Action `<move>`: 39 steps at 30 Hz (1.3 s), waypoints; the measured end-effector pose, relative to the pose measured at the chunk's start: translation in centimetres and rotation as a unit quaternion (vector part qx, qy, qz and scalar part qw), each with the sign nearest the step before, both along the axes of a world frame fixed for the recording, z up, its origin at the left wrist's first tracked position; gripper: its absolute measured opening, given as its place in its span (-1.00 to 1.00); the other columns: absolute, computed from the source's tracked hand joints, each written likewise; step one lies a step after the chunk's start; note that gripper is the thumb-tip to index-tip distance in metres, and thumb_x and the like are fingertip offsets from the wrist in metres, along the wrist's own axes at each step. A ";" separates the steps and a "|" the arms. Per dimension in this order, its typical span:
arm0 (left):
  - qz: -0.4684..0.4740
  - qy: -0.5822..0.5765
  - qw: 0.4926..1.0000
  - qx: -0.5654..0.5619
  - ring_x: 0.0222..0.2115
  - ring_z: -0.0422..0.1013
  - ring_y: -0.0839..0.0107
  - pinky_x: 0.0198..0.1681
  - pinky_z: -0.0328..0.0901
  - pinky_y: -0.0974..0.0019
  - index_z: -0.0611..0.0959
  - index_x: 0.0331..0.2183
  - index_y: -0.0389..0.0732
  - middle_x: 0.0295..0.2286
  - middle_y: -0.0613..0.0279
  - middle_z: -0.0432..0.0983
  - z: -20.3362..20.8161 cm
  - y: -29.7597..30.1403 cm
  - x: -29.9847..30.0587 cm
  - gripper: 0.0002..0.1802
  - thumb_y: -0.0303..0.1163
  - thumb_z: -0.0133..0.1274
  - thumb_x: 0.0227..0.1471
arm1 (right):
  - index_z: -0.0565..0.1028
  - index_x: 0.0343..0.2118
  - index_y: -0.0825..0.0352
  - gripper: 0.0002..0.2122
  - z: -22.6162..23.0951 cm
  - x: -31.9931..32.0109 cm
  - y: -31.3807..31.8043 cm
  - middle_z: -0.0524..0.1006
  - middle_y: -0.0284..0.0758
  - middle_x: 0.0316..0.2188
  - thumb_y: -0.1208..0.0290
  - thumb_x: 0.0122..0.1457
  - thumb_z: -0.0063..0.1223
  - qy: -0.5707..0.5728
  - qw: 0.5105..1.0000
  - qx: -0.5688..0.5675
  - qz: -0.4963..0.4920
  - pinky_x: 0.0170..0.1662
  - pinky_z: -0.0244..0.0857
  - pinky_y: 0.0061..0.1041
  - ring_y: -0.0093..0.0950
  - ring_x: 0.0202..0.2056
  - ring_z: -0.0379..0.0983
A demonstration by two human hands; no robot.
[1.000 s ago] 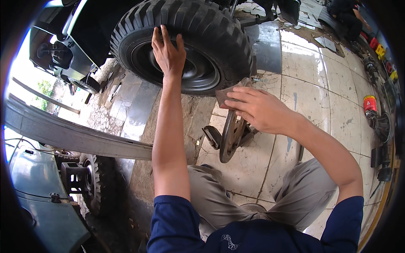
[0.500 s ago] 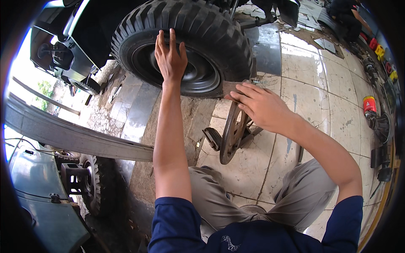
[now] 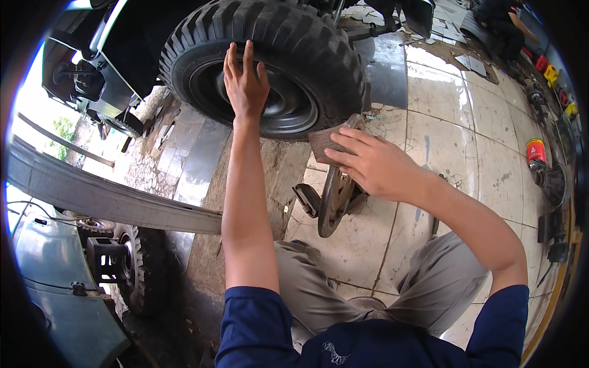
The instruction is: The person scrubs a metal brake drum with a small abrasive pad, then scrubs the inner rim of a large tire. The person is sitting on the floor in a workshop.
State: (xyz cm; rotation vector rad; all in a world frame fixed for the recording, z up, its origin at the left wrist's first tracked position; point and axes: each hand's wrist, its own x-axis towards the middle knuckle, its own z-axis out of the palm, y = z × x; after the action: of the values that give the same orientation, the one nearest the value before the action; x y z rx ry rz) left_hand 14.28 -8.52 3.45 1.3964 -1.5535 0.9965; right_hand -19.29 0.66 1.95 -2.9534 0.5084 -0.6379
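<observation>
Two bare hands flank disc. Left hand (image 3: 246, 89): left of disc, farther off, fingers loosely spread, gripping nothing, over tyre (image 3: 340, 67); contact unclear. Disc (image 3: 329, 208): on edge, long axis running away from person, leaning slightly rightward. Right hand (image 3: 389, 162): nearer, over disc's far end, fingers lightly bent, thumb hidden, holding brown sheet (image 3: 324, 142) against disc.

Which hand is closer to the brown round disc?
Right. The right hand is at the upper part of the disc; the left hand is farther up and left, by the tire.
</observation>
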 end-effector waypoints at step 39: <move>0.005 0.366 0.931 0.009 -0.17 0.60 0.28 -0.04 0.39 0.16 0.76 -0.25 -0.05 -0.22 0.31 0.65 4.1 -1.0 1.0 -0.78 -0.18 0.25 0.09 | 0.46 0.21 0.32 -0.62 0.9 0.1 -0.3 0.41 -0.11 0.25 0.38 0.38 -0.04 0.001 0.998 0.054 -0.039 0.33 0.22 -0.28 -0.17 0.29 0.28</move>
State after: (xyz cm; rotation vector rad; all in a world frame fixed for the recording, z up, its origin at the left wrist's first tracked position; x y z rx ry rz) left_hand 15.25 -9.56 7.58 1.5463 -0.9901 0.3761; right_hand -19.19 0.41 2.86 -2.8453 0.6397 -0.5952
